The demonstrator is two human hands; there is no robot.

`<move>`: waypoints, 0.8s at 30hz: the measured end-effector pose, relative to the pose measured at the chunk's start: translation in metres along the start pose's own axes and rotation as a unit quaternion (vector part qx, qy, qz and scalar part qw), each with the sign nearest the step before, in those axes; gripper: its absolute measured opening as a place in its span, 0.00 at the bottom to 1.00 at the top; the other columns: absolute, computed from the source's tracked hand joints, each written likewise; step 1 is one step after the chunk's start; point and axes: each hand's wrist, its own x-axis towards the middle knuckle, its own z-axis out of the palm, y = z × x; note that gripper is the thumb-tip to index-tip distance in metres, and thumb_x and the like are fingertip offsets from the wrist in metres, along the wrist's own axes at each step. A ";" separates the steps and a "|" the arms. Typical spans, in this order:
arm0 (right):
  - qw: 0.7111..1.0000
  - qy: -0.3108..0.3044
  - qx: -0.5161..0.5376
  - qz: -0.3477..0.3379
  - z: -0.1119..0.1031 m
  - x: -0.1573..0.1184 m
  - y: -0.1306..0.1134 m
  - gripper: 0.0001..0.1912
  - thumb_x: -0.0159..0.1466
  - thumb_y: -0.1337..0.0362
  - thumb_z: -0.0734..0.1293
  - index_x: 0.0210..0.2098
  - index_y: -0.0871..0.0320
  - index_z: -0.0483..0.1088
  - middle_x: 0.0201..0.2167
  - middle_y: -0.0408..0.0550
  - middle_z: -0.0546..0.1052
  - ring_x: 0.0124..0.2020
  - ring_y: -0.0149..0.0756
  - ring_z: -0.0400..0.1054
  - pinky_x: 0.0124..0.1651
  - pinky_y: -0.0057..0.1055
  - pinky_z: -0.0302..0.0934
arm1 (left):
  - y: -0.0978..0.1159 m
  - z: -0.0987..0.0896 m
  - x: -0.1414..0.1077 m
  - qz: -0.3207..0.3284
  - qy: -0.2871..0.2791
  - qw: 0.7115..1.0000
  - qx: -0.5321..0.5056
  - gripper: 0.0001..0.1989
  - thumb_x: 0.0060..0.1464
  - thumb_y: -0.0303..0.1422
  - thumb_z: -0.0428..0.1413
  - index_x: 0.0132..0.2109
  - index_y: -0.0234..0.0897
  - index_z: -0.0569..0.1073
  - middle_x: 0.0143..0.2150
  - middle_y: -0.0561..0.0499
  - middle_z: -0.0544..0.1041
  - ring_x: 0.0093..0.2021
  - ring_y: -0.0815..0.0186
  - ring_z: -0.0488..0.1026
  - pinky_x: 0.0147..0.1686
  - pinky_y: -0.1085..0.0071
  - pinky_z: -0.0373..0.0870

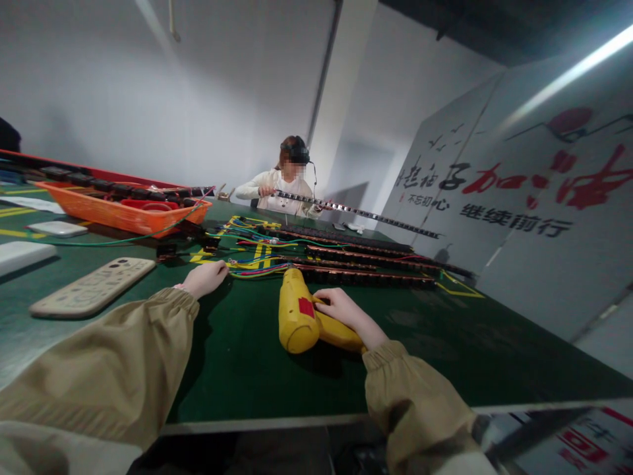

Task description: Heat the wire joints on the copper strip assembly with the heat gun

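My right hand (341,309) is wrapped around the handle of a yellow heat gun (298,316) with a red patch on its side. The nozzle faces away from me, close to the ends of long black strips (366,276) with copper-coloured edges. Colored wires (254,270), among them green, yellow, red and blue, run left from those strips. At their left end my left hand (205,278) is closed in a pinch on the wires; its fingertips are partly hidden.
An orange tray (133,214) of black parts stands at the left. Nearer lie a phone in a patterned case (93,287) and white flat items (22,256). Across the green table (237,369), a co-worker (284,185) holds up another long strip (366,214).
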 end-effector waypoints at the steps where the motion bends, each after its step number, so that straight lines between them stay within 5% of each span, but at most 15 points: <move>1: 1.000 0.004 -0.001 -0.001 0.000 0.000 -0.001 0.12 0.60 0.63 0.63 0.39 0.59 0.75 0.36 0.48 0.77 0.37 0.37 0.69 0.39 0.29 0.58 | 0.000 0.000 0.000 0.001 0.002 1.000 -0.002 0.18 0.58 0.41 0.38 0.39 0.39 0.70 0.42 0.45 0.76 0.42 0.59 0.73 0.35 0.71 0.64; 24: 0.995 -0.027 0.032 -0.093 0.039 0.042 -0.062 0.09 0.59 0.64 0.63 0.36 0.58 0.73 0.31 0.44 0.74 0.33 0.31 0.65 0.35 0.25 0.54 | -0.004 0.007 0.006 0.011 0.017 1.000 -0.005 0.20 0.58 0.42 0.38 0.39 0.38 0.71 0.40 0.43 0.76 0.40 0.57 0.73 0.33 0.70 0.64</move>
